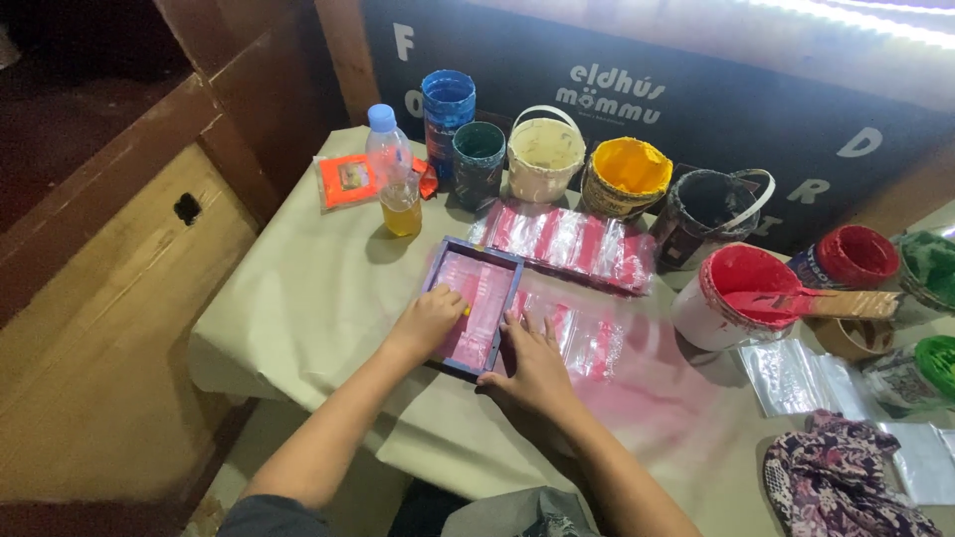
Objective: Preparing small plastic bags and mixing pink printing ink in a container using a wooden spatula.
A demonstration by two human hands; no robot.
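On a cloth-covered table [318,298], a purple-framed screen [476,304] lies flat. The left hand [428,320] is curled inside it, its grasp hidden; the right hand [535,360] presses open on the frame's edge. One orange packet [345,180] lies beside one bottle [393,171]; a dark lettered sign [696,89] stands behind.

Left hand [430,320] curled, right hand [535,363] flat
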